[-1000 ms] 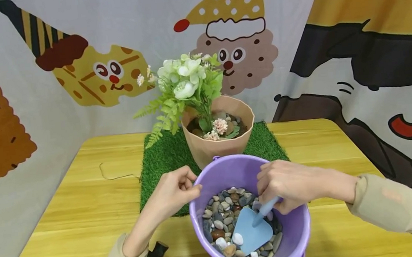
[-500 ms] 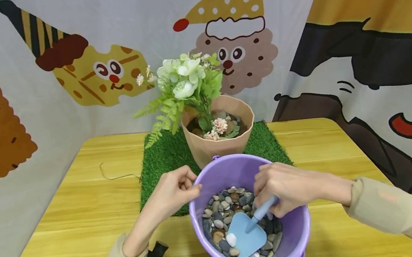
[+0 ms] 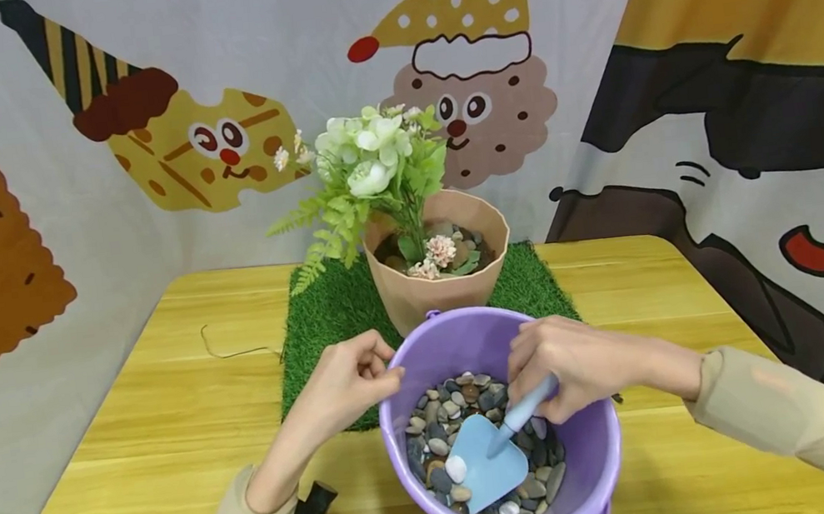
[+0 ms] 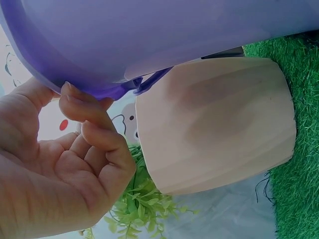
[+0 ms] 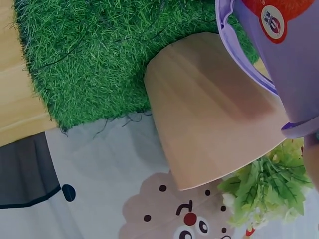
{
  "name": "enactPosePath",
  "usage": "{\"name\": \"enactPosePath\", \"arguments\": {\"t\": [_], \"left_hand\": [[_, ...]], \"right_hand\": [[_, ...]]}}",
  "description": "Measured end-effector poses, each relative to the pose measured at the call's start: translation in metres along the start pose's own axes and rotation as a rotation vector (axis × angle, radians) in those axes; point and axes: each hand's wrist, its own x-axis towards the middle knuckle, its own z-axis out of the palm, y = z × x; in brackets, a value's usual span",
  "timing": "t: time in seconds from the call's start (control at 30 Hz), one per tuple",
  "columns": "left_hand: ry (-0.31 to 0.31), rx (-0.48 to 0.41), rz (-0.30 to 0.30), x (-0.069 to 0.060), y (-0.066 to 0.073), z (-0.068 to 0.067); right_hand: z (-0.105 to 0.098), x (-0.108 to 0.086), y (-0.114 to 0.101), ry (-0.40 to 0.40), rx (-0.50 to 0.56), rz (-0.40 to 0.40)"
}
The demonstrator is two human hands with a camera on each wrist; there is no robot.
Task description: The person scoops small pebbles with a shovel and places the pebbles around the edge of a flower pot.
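A purple bucket [image 3: 475,338] stands at the near middle of the table, with a layer of pebbles [image 3: 438,447] in its bottom. My left hand [image 3: 343,391] pinches the bucket's left rim between thumb and curled fingers, seen closely in the left wrist view. Inside the bucket's right side, my right hand [image 3: 574,367] grips the handle of a light blue toy shovel [image 3: 492,462]. Its blade lies tilted on the pebbles, pointing down and left, and a white pebble [image 3: 455,468] sits at the blade's left edge. In the right wrist view the bucket hides nearly all of that hand.
Just behind the bucket, a peach flowerpot [image 3: 432,305] with white flowers [image 3: 367,153] and pebbles stands on a green turf mat [image 3: 336,323]. A thin dark strand [image 3: 241,354] lies on the wooden table [image 3: 146,452] at left. A cartoon-printed cloth [image 3: 331,64] hangs behind.
The shovel has shifted left across the pebbles with my right hand, first down a little, then slightly up. Pebbles near its blade have moved. My left hand stays at the rim.
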Motion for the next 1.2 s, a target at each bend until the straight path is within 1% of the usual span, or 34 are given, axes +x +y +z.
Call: {"name": "enactPosePath", "arguments": {"t": [0.1, 0.3, 0.47, 0.63, 0.8, 0.93, 1.0, 1.2], "left_hand": [[-0.001, -0.002, 0.003, 0.0, 0.0, 0.0], [-0.008, -0.015, 0.0, 0.0, 0.0, 0.0], [-0.015, -0.016, -0.008, 0.0, 0.0, -0.001], [-0.017, -0.021, 0.001, 0.0, -0.001, -0.001], [-0.022, -0.024, 0.016, -0.001, -0.001, -0.001], [-0.024, -0.03, 0.018, -0.001, -0.001, -0.001], [-0.024, -0.035, 0.017, -0.001, -0.001, -0.001], [-0.026, -0.046, 0.012, -0.001, -0.002, -0.001]], "right_hand": [[-0.001, 0.0, 0.001, 0.013, 0.025, 0.009], [-0.002, -0.001, 0.004, 0.041, 0.086, 0.072], [-0.003, -0.001, 0.008, 0.045, 0.141, 0.075], [-0.007, -0.002, 0.009, 0.045, 0.214, 0.112], [-0.016, -0.006, 0.01, 0.05, 0.2, 0.154], [-0.026, -0.01, 0.01, 0.078, 0.182, 0.152], [-0.031, -0.012, 0.011, 0.093, 0.174, 0.139], [-0.047, -0.019, 0.013, 0.113, 0.15, 0.16]]}}
